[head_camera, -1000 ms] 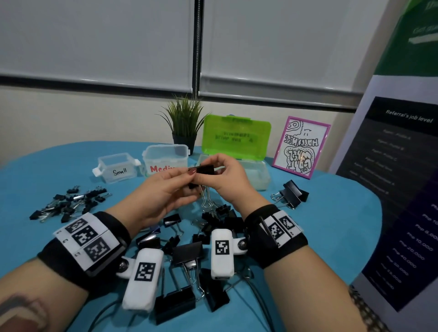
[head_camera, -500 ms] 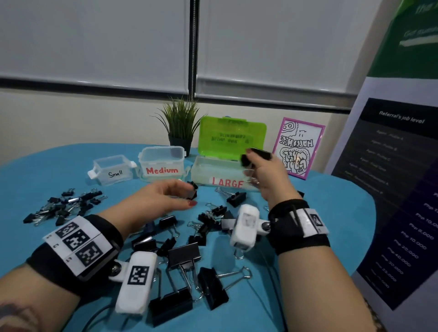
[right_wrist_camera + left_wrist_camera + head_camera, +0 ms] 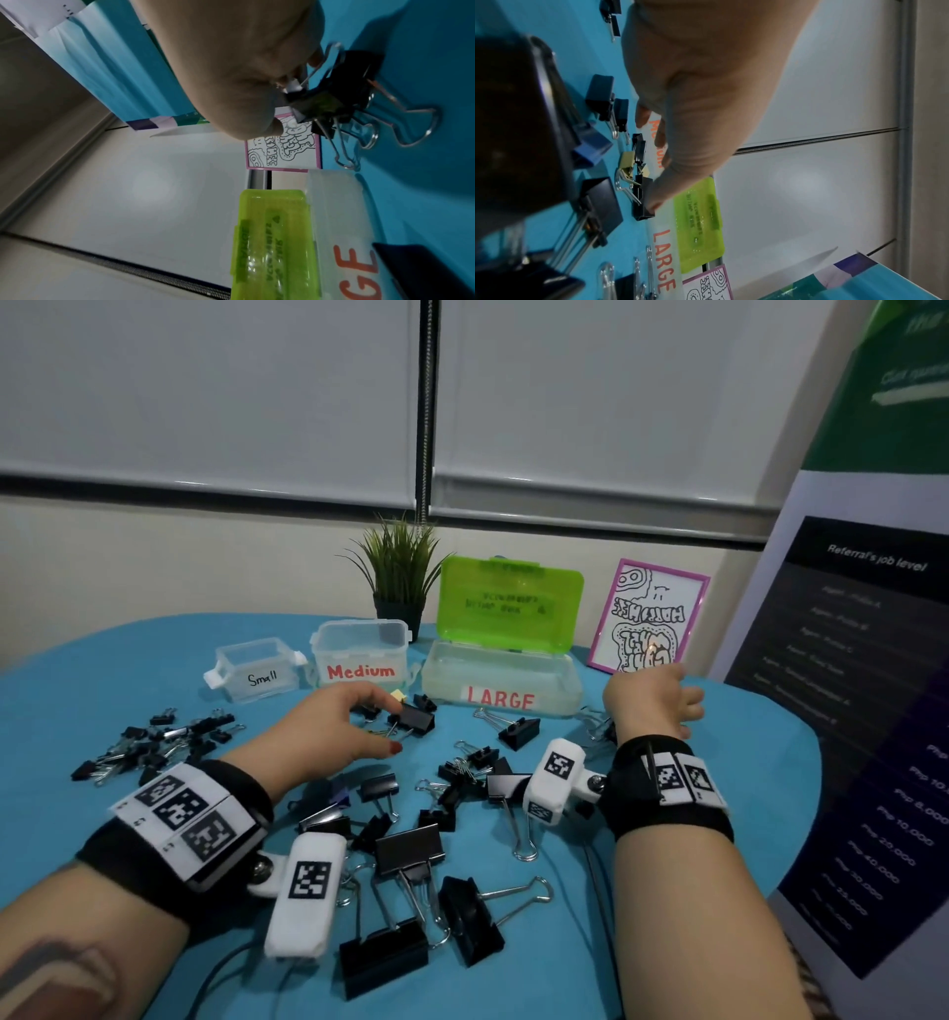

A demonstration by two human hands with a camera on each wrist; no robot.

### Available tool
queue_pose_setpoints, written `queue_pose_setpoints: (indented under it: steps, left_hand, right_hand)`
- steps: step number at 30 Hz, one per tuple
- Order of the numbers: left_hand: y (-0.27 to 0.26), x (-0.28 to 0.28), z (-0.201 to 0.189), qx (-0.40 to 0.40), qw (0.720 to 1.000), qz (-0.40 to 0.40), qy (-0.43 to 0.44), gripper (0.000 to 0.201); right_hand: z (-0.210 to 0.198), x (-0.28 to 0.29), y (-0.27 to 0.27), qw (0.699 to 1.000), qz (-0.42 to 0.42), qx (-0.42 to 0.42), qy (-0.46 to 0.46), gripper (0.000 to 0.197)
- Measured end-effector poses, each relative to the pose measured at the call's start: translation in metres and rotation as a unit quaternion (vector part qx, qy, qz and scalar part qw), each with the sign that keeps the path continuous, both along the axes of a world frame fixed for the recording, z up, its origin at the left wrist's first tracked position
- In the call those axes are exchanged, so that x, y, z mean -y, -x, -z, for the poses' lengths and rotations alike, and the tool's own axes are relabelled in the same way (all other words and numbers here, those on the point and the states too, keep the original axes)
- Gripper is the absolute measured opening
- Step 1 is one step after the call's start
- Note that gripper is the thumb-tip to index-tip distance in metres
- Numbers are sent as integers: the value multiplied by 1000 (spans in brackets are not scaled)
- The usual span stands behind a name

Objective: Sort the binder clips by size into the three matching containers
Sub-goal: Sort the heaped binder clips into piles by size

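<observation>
While both hands work separate clips, sorting sits in its early pick-up phase: from the head view I make out no clips inside the Small box, Medium box or LARGE box, though their walls are cloudy.

Left hand reaches to a black clip at 12 o'clock of the main heap, just before the Medium box. Index tip touches its body; fingers extended, not yet closed on it.

Right hand is at 3 o'clock of the LARGE box, over a clump of big clips. Fingers curl at a wire handle; a firm hold cannot be told.

Small clips lie piled at 9 o'clock, well apart.

Next, by my reckoning: left pinches its clip and judges its size; right lifts one big clip free of tangled handles, then drops it in LARGE.
</observation>
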State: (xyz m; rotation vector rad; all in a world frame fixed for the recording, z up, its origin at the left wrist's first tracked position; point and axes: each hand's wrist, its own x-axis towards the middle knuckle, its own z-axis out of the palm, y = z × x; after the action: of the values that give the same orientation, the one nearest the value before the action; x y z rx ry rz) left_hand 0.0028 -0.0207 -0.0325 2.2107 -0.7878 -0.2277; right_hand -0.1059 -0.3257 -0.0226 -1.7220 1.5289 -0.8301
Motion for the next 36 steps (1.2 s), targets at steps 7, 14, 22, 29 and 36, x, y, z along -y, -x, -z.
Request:
queue_pose_setpoints:
  steps: [7,14,22,29,36]
  left_hand:
    - [-6,1,4,-10,996,3,-87,67]
    - [-8,4,9,22,969,50,-239,57]
    - [-10,6,9,30,988,-15,-148,18]
    - [-8,7,6,98,973,-39,-204,8]
    - [-10,10,9,88,984,-52,-145,13]
  right_hand:
    - [-5,-34,-9,949,-282,81,118,21]
    - [-1,-63,-16,897,-415,-145,37,42]
    - [5,-70,-24,898,-424,-120,13,31]
    - [6,-75,-30,886,-400,134,-191,19]
    - [6,-75,-35,814,-381,217,-381,44]
